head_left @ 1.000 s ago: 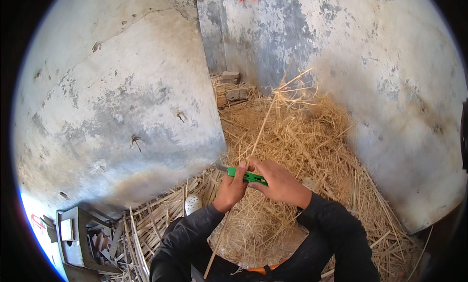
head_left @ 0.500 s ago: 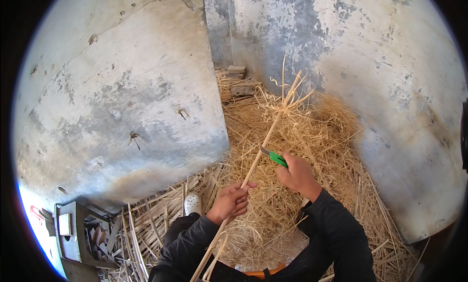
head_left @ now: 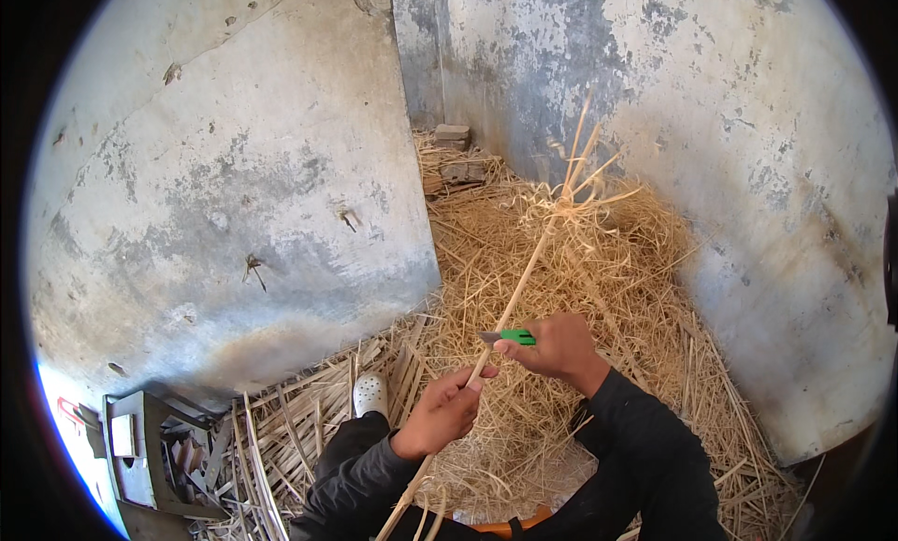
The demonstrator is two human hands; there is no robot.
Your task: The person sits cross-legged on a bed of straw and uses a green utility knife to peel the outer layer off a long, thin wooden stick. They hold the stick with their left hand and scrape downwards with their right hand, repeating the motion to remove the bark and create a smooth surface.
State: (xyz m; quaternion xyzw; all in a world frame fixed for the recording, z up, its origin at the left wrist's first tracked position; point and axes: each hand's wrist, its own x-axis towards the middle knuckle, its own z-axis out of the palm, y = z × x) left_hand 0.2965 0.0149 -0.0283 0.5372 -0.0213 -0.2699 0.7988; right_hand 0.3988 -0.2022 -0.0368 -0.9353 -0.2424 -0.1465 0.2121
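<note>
A long pale strip, which looks like split bamboo or wood, [head_left: 526,284] slants from my lap up toward the far wall. Thin split ends and curled shavings [head_left: 568,207] fan out near its top. Around its lower part my left hand [head_left: 445,410] is closed, thumb on top. My right hand [head_left: 556,347] grips a green utility knife [head_left: 516,336], its blade lying against the strip a short way above my left hand. Part of the knife's handle is hidden in my right hand.
A heap of straw-like shavings [head_left: 524,429] spreads below and beyond my hands. Loose strips [head_left: 281,447] cover the floor at left, beside a wooden frame [head_left: 140,447]. Peeling walls [head_left: 243,186] stand left and right, with bricks [head_left: 453,135] at the back. A light clog [head_left: 370,394] is on my foot.
My right hand has drawn the knife down the strip, closer to my left hand, turning the blade more level. The strip's frayed top has shifted to the right.
</note>
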